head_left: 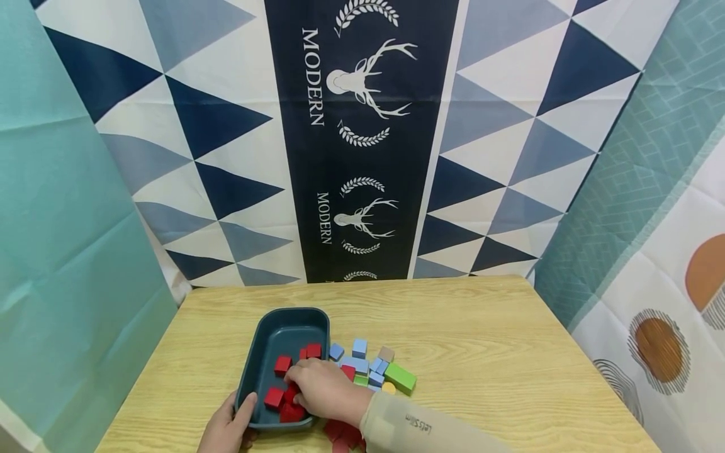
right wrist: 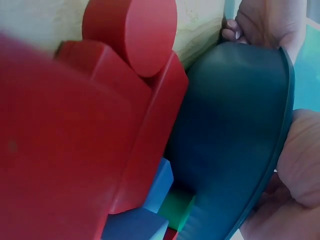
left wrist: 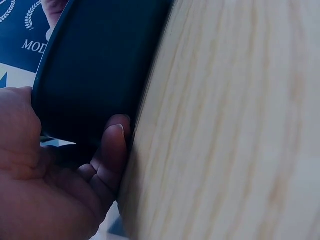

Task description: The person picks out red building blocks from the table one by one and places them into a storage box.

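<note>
My left hand (head_left: 225, 426) grips the near left corner of a dark teal tray (head_left: 279, 336), the thumb over its rim. In the left wrist view the fingers (left wrist: 114, 145) curl under the tray's outer wall (left wrist: 100, 70). My right hand (head_left: 325, 387) reaches over the right rim, its fingertips pinching a red block (head_left: 291, 394) low inside the tray. Several other red blocks (head_left: 283, 365) lie about the tray floor. From the right wrist, the right hand (right wrist: 295, 170) bends over the rim and its fingertips are hidden.
Right of the tray lies a loose pile of blue blocks (head_left: 355, 365), a long green block (head_left: 400, 378), a tan block (head_left: 386, 354) and a yellow piece (head_left: 388, 388). More red blocks (head_left: 340, 433) lie by the tray's near right corner, partly behind the right sleeve (head_left: 419, 431). Everything stands on a wooden table (head_left: 481, 352).
</note>
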The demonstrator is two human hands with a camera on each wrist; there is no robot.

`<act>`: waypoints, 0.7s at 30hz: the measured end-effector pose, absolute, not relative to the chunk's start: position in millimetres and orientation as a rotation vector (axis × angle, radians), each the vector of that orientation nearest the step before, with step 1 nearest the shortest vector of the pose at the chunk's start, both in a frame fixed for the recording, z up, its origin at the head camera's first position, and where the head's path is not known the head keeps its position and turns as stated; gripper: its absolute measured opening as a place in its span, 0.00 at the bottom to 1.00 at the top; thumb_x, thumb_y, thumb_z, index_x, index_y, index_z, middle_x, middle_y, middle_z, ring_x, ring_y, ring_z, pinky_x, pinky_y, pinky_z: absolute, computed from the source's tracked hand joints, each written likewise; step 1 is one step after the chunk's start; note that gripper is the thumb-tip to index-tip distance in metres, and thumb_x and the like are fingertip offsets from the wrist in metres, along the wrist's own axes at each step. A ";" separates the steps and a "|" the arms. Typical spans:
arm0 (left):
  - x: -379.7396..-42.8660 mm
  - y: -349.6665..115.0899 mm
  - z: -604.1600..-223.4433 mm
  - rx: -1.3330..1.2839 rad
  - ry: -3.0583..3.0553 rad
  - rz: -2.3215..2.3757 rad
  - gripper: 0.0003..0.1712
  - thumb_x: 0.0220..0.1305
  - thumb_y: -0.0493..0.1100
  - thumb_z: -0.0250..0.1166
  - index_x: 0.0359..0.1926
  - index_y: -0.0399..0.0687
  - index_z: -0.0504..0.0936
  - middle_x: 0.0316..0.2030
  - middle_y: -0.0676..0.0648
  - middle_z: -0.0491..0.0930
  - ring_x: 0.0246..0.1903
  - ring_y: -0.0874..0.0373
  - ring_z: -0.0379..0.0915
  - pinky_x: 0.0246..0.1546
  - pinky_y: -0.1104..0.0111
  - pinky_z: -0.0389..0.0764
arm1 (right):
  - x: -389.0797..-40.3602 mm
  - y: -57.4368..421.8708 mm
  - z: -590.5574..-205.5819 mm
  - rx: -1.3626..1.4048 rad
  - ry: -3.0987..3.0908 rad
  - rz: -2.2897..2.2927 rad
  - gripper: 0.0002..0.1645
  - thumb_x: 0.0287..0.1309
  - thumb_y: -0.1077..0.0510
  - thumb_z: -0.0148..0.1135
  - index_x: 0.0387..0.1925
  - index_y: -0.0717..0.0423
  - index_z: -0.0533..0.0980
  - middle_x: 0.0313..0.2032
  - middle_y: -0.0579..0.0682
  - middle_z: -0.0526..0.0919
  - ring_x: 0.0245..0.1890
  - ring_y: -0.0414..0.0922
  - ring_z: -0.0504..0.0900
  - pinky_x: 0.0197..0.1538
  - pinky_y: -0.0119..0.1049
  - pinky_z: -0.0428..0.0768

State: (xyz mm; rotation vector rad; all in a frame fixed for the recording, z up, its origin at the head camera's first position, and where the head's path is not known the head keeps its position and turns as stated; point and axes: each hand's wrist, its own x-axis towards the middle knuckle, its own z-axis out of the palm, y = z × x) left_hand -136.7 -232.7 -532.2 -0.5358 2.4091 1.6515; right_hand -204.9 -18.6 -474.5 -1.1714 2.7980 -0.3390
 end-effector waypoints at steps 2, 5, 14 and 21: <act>-137.0 -232.4 -532.4 -0.540 2.403 1.647 0.57 0.72 0.79 0.55 0.74 0.32 0.67 0.37 0.42 0.84 0.28 0.53 0.78 0.32 0.61 0.81 | -205.8 -18.2 -475.8 -1.183 2.789 -0.361 0.17 0.67 0.50 0.75 0.56 0.41 0.85 0.51 0.39 0.88 0.48 0.34 0.83 0.55 0.31 0.84; -137.5 -232.0 -531.9 -0.544 2.399 1.639 0.56 0.74 0.78 0.54 0.75 0.31 0.67 0.37 0.42 0.84 0.29 0.53 0.78 0.33 0.61 0.81 | -206.4 -16.8 -477.6 -1.208 2.782 -0.382 0.15 0.68 0.49 0.74 0.54 0.41 0.85 0.49 0.39 0.89 0.46 0.32 0.82 0.54 0.30 0.84; -136.4 -231.1 -532.1 -0.549 2.404 1.654 0.53 0.75 0.75 0.55 0.75 0.31 0.67 0.37 0.42 0.85 0.28 0.53 0.78 0.32 0.61 0.81 | -203.7 -10.4 -478.0 -1.313 2.778 -0.406 0.10 0.73 0.48 0.69 0.51 0.41 0.87 0.48 0.37 0.89 0.47 0.32 0.81 0.55 0.28 0.81; -136.9 -230.6 -533.3 -0.543 2.417 1.643 0.50 0.77 0.72 0.54 0.74 0.30 0.67 0.35 0.43 0.84 0.28 0.53 0.79 0.31 0.61 0.82 | -191.3 13.5 -479.9 -1.461 2.876 -0.502 0.09 0.74 0.50 0.67 0.51 0.43 0.86 0.51 0.38 0.88 0.55 0.37 0.80 0.61 0.31 0.79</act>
